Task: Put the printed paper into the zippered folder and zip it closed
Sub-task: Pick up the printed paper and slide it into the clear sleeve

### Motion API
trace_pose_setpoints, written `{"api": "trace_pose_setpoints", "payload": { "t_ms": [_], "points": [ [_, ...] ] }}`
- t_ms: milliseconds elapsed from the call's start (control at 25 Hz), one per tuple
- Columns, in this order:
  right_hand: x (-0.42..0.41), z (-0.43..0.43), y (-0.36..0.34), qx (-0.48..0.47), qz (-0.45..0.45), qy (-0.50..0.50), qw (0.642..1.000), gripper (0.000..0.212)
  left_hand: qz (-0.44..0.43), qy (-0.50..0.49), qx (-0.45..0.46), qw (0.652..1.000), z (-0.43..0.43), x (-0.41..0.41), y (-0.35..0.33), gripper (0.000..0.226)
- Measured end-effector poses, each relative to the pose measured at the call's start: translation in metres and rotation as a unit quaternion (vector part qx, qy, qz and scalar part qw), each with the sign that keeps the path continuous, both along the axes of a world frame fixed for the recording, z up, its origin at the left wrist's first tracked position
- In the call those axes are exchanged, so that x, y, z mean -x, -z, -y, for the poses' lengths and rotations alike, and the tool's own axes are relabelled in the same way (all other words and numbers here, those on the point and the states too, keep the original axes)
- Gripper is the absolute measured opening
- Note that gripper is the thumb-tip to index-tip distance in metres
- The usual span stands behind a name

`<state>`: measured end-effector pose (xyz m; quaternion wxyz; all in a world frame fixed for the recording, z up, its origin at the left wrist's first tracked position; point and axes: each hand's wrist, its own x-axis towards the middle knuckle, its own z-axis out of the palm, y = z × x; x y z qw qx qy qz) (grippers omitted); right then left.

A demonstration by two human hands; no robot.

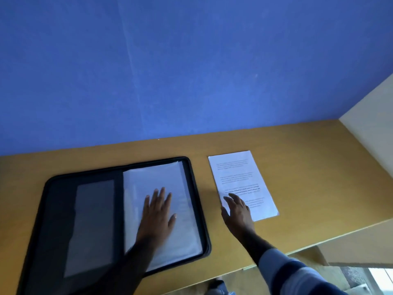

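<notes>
A black zippered folder (57, 209) lies unzipped and spread flat on the wooden desk, its right half filled with clear plastic sleeves (182, 226). My left hand (158, 211) rests flat on those sleeves, fingers spread. To the right of the folder a printed paper (238, 173) lies flat on the desk. My right hand (237, 209) hovers over the paper's near left corner with its fingers apart, and I cannot tell whether the fingertips touch the sheet.
The wooden desk (319, 177) meets a blue wall (191, 71) at the back and a cream side panel (374, 120) at the right. Its front edge runs diagonally below the paper. A grey pocket (91, 226) covers the folder's left half.
</notes>
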<state>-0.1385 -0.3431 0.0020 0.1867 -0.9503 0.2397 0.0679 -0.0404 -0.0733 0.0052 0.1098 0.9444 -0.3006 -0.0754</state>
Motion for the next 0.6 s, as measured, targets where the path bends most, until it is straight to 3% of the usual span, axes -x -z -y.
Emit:
{"api": "trace_pose_setpoints", "payload": {
  "t_ms": [120,280,400,600],
  "points": [
    [-0.017,0.072,-0.008,0.009,-0.005,-0.005,1.000,0.047,-0.012,0.083,-0.019,0.996,0.082,0.008,0.004,0.072],
    [-0.050,0.164,-0.017,-0.013,-0.017,-0.010,1.000,0.053,-0.071,0.099,-0.055,0.991,0.167,0.013,0.018,0.097],
    [-0.078,0.210,-0.021,-0.020,-0.040,-0.040,0.998,0.061,-0.105,0.074,-0.084,0.988,0.192,0.017,0.023,0.111],
    [-0.119,0.241,-0.015,-0.027,-0.094,-0.100,0.990,0.074,-0.103,0.063,-0.108,0.987,0.198,0.023,0.029,0.115]
  ]
}}
